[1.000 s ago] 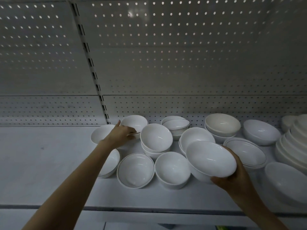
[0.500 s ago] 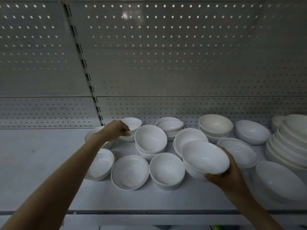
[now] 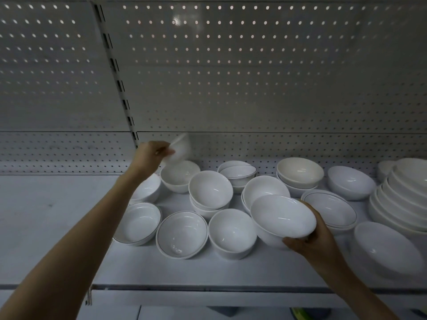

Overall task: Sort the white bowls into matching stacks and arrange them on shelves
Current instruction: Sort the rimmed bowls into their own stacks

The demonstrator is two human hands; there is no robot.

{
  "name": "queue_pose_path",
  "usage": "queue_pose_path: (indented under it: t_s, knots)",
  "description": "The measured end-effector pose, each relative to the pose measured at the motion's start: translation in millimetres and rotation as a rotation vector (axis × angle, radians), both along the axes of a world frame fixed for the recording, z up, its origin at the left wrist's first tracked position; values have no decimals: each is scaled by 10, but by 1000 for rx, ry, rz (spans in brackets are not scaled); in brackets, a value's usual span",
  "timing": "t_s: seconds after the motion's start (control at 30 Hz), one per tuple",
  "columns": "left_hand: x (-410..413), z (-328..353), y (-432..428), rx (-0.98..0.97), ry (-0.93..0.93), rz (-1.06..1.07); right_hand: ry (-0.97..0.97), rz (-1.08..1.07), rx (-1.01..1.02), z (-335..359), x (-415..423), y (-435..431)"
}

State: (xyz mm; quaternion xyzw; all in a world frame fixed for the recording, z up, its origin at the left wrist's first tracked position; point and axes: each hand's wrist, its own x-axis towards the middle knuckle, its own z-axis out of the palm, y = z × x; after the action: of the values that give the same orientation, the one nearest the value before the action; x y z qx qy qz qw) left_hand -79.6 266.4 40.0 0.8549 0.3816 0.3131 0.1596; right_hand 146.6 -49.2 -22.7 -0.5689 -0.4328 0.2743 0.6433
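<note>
Head: cream bowl (image 3: 300,173) inside white bowl (image 3: 293,190)

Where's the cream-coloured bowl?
Head view: the cream-coloured bowl sits far back on the shelf, right of centre, nested on a white bowl, between the dark-rimmed stack and a lone bowl.

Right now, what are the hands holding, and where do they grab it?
The left hand holds a small bowl, blurred, seemingly by its rim. The right hand cups a bigger bowl under its near side, thumb at the rim.
</note>
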Motion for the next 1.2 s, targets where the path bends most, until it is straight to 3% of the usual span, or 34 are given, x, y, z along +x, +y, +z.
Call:
queue_pose_path:
  t_s: [0.17, 0.4, 0.77, 1.2]
  knots:
    - [16, 534, -486, 153, -202, -118, -20, 23, -32, 84, -76, 34]
    - [194, 585, -1398, 449, -127, -417, 18, 62, -49, 176, -181, 98]
    - [360, 301, -1795, 344, 58, -723, 21, 83, -76, 284, -222, 19]
    - [392, 175, -1752, 140, 68, -812, 49, 28, -75, 185, -206, 86]
